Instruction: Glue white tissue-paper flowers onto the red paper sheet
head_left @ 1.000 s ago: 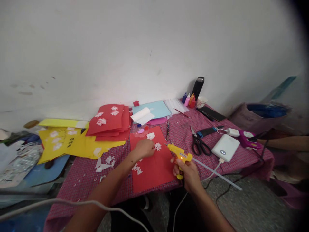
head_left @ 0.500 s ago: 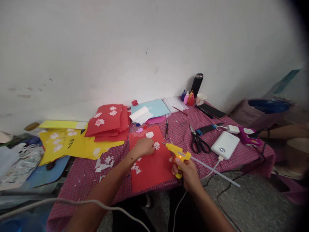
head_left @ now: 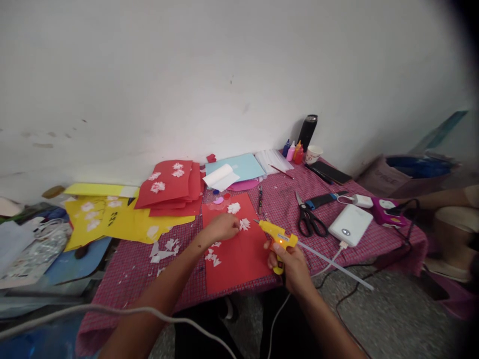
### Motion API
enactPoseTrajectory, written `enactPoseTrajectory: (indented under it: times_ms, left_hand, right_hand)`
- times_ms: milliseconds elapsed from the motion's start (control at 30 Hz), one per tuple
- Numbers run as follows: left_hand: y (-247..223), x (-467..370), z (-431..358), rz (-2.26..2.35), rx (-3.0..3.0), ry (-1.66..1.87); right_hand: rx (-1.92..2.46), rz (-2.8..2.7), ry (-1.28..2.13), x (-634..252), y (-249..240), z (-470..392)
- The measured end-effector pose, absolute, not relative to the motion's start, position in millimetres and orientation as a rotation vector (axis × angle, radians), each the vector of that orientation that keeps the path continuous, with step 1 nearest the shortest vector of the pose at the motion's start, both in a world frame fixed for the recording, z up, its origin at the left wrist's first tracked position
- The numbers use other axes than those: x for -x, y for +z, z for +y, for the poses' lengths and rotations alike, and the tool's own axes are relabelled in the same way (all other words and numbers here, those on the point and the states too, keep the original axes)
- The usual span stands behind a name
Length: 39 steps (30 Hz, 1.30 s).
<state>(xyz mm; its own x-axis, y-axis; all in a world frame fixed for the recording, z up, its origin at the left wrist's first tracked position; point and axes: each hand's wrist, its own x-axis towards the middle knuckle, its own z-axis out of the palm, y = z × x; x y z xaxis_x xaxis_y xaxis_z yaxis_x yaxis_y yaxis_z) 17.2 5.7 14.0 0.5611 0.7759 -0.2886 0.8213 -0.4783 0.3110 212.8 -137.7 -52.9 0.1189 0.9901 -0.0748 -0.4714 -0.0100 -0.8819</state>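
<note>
A sheet of red paper [head_left: 239, 264] lies in front of me, with white paper flowers on its upper part. My left hand [head_left: 223, 227] rests over the sheet, fingers curled together at the edge of a white paper flower [head_left: 244, 224]. Whatever those fingers may pinch is hidden. My right hand [head_left: 286, 259] grips a yellow hot glue gun [head_left: 277, 232] by its handle, its nozzle pointing left toward that flower, apart from it. A light glows on the gun, and a long clear glue stick [head_left: 337, 267] sticks out behind. Cut white petals [head_left: 212, 257] lie on the sheet's left side.
Black scissors [head_left: 309, 219], a utility knife [head_left: 325, 199] and a white power bank [head_left: 351, 225] lie to the right. Red cards [head_left: 168, 182] and yellow paper [head_left: 130, 224] are at left. Paint bottles [head_left: 294, 151] and a black flask [head_left: 307, 132] stand behind. Another person's arm shows at far right.
The view has shifted slightly, moving the whole scene a little to the right. Both hands keep nearly the same places, the left by the flower and the right around the glue gun.
</note>
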Motion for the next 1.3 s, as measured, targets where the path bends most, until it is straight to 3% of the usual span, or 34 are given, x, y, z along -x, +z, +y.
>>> enactPoseTrajectory:
  times_ms: [500,800,1000,1300]
  left_hand:
    - [12.3,-22.5,-2.6,1.374,-2.389,-0.135]
    - [43.1,37.5,-29.3,1.482,-2.5,-0.004]
    - [27.0,73.7,-77.0,1.4,-2.452,-0.047]
    - [10.2,62.6,-112.8,1.602,-2.401,-0.173]
  right_hand:
    - [0.952,-0.76,1.308,-212.5,-51.8,-137.9]
    - [0.929,-0.721,1.315,-212.7,-54.7,-139.2]
    - [0.909,-0.676,1.317,-210.5,-50.8,-139.0]
    - [0.921,-0.682,1.301,-209.1,-49.5,-139.2]
